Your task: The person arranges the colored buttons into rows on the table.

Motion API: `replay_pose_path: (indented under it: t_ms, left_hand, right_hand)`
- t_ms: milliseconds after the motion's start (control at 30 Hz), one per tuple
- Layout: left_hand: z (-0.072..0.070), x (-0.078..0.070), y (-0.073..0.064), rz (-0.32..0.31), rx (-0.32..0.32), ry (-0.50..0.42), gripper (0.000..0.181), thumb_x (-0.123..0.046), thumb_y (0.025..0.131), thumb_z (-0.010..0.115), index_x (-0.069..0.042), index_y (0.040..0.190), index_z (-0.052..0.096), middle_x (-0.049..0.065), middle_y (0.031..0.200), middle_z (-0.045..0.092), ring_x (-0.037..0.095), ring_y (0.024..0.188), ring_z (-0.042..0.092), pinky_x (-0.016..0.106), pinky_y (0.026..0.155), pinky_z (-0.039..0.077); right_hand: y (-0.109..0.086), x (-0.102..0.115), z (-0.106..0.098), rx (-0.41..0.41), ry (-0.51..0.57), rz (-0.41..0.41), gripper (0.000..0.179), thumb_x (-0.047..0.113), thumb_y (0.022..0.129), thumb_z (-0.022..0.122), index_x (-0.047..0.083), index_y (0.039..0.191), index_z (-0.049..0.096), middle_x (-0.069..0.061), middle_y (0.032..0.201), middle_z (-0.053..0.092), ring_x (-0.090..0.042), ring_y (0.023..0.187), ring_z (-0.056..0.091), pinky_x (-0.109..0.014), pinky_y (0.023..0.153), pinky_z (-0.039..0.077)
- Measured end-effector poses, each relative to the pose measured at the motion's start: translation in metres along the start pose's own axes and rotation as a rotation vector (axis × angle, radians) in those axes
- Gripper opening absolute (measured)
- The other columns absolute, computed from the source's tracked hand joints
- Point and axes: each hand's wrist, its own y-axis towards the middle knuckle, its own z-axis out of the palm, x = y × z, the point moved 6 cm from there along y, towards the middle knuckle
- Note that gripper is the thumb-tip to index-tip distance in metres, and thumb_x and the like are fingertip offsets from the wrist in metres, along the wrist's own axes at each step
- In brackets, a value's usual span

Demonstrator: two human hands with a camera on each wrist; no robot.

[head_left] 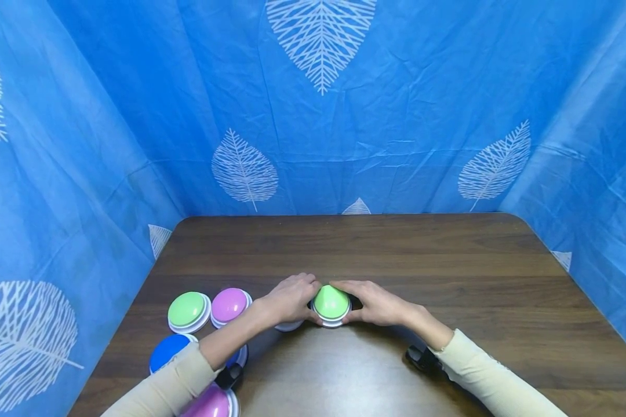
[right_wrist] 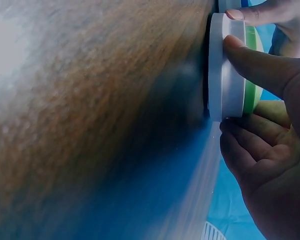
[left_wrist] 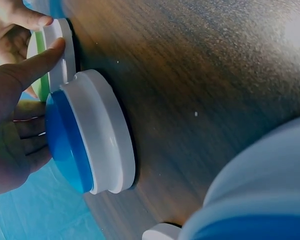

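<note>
Cream sleeves (head_left: 501, 373) foremost; left hand (head_left: 291, 296), right hand (head_left: 378, 304) both grip glossy domed green-and-white button (head_left: 331, 303) on wood-grain table (head_left: 448, 272).

Green button (head_left: 331, 302): sides partly covered by left hand (head_left: 291, 298) and right hand (head_left: 379, 304). Nearest pink button (head_left: 215, 403): overlapped by a sleeve (head_left: 162, 379), cropped below. Adjacent blue button (left_wrist: 69, 145): dome hidden from overhead.

A green button (head_left: 331, 304) has a white base (right_wrist: 231, 87); white leaves (head_left: 245, 168) pattern blue cloth (head_left: 422, 87).
</note>
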Motion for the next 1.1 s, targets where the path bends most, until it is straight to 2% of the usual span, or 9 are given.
replay_pose_path:
  t_ms: [667,1100]
  left_hand:
    - [0.0005,0.007,-0.0003,-0.013,0.04,-0.028,0.064,-0.049,0.072,0.086,-0.005,0.115,0.066,0.003,0.102,0.062,0.018,0.097,0.058,0.036,0.09,0.05]
    - [0.0007,0.0088,0.0002,-0.003,0.034,-0.029,0.067,-0.05,0.069,0.087,-0.005,0.114,0.065,0.004,0.101,0.062,0.02,0.098,0.058,0.039,0.092,0.049]
  right_hand:
    - [0.0057,0.0011,0.0056,-0.019,-0.009,-0.03,0.075,0.029,0.084,0.081,-0.001,0.144,0.047,-0.013,0.141,0.054,-0.026,0.129,0.052,-0.042,0.104,0.044]
    - [0.0076,0.0018,0.0041,-0.019,0.001,-0.033,0.077,0.032,0.082,0.083,0.001,0.143,0.048,-0.01,0.14,0.055,-0.024,0.128,0.052,-0.041,0.103,0.044]
